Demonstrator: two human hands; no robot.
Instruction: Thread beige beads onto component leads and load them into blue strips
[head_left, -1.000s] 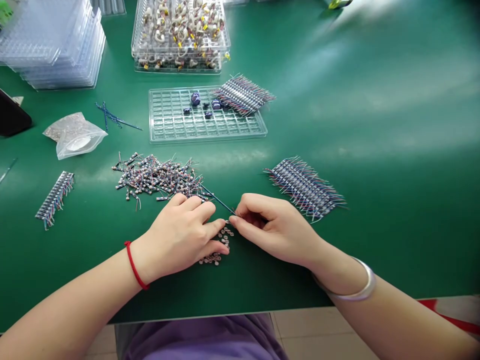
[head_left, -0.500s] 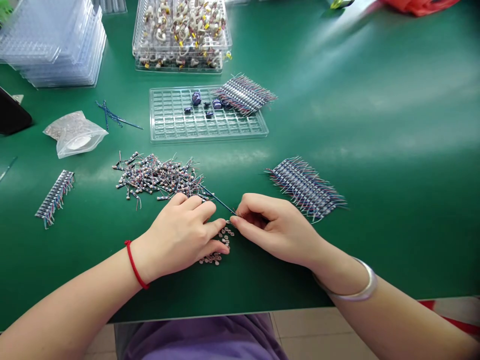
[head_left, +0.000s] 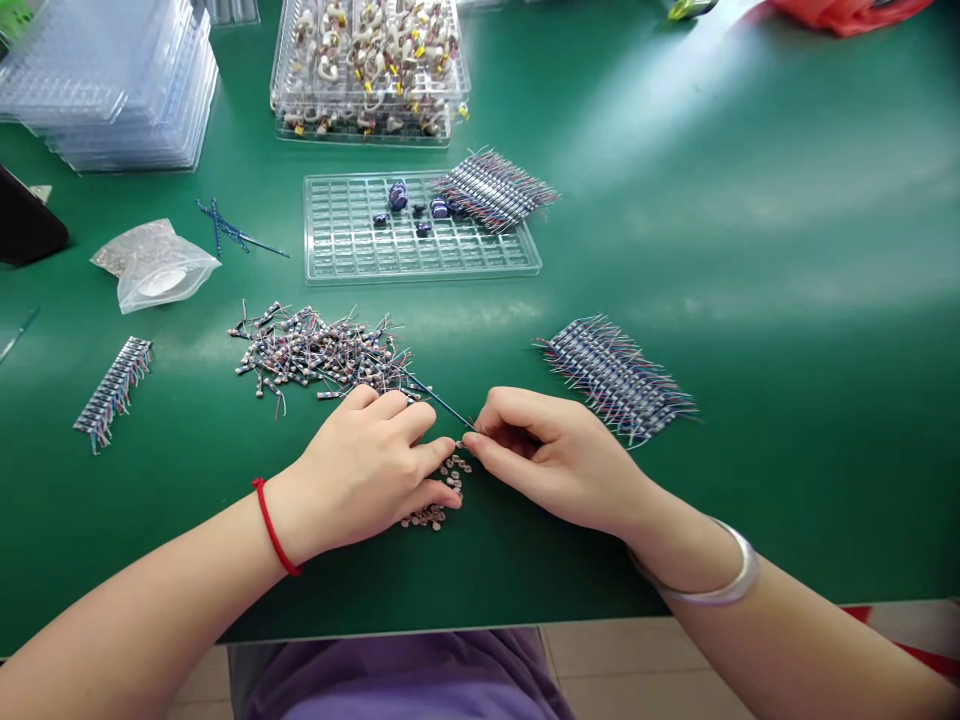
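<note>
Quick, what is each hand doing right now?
Left hand: fingers curled, resting on a heap of tiny beads.
Right hand: pinched shut on the end of a thin blue wire.

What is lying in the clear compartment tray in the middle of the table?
The clear tray holds a few small dark blue parts near its far edge. A bundle of striped wired pieces rests on its far right corner and covers the cells beneath. The other compartments look unfilled.
</note>
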